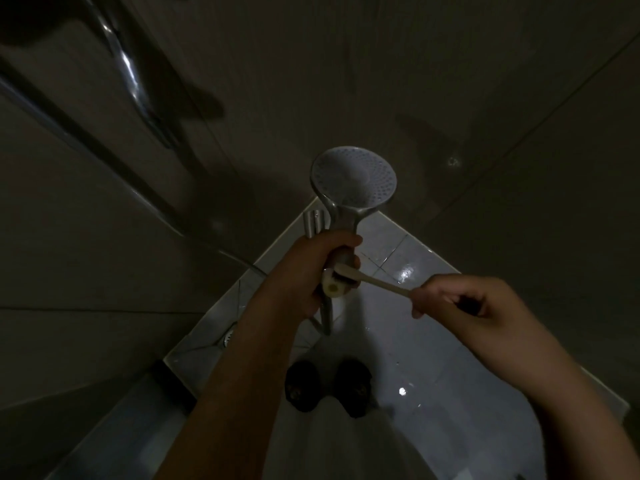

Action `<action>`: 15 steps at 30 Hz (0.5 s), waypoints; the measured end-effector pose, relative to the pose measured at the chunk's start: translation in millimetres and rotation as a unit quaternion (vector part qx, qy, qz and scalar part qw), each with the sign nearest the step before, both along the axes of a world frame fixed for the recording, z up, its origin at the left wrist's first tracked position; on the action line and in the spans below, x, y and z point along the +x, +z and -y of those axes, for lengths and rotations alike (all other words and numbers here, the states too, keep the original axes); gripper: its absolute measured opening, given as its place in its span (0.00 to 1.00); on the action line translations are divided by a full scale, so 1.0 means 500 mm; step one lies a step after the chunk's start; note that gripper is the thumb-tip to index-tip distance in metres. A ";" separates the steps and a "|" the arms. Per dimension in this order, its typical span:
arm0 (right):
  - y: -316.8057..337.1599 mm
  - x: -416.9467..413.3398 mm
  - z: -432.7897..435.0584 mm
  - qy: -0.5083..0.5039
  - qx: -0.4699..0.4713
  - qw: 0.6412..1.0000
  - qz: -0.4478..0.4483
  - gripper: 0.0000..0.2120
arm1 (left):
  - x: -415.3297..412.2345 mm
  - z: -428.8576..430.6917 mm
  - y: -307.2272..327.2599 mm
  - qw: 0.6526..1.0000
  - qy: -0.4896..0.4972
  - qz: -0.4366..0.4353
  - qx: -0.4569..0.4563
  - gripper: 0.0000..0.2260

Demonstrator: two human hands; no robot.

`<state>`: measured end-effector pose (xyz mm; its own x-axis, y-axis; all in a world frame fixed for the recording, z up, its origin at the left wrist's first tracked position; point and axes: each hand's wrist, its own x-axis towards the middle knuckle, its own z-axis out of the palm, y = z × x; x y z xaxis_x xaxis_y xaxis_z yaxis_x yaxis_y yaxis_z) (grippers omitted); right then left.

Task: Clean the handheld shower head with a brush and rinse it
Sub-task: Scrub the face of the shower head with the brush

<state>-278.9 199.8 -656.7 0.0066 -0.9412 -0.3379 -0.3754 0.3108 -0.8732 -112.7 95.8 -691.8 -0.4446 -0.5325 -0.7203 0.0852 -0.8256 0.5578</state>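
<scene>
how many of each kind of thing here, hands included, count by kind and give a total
shower head: 1
brush: 1
hands: 2 (left hand grips the shower head's handle, right hand holds the brush)
dark slippers: 2
floor drain: 1
total: 7

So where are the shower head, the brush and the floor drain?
shower head (353, 181), head view, on its round spray face.
brush (384, 282), head view, on its thin handle.
floor drain (229, 336), head view, on its metal rim.
</scene>
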 end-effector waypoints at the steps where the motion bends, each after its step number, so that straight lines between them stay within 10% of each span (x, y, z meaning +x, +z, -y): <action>1: 0.003 -0.002 -0.002 0.001 0.004 1.000 -0.004 0.16 | 0.000 0.001 0.001 1.000 0.004 -0.001 0.002 0.07; 15: 0.015 -0.019 0.000 0.005 0.016 0.999 -0.037 0.15 | -0.011 0.005 -0.007 1.000 0.021 -0.019 0.009 0.05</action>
